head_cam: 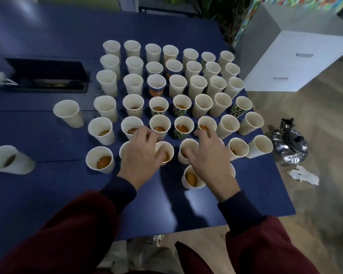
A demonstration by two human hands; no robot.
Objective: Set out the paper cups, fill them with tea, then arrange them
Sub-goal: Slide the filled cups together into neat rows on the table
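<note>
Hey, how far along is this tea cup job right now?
Done: paper cups stand in rows on the blue table, and the near rows show tea; the far cups' insides are hidden. In hand: left hand and right hand rest on front-row cups, grip unclear. Left: two stray cups at left and one front cup sit outside the grid.

Matt paper cups (102, 130) on a glossy blue table (48, 175); shiny metal kettle (289, 143).

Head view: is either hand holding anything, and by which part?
Cannot tell. The left hand and right hand each lie over front-row paper cups, fingers curled at the rims; no clear grip shows.
</note>
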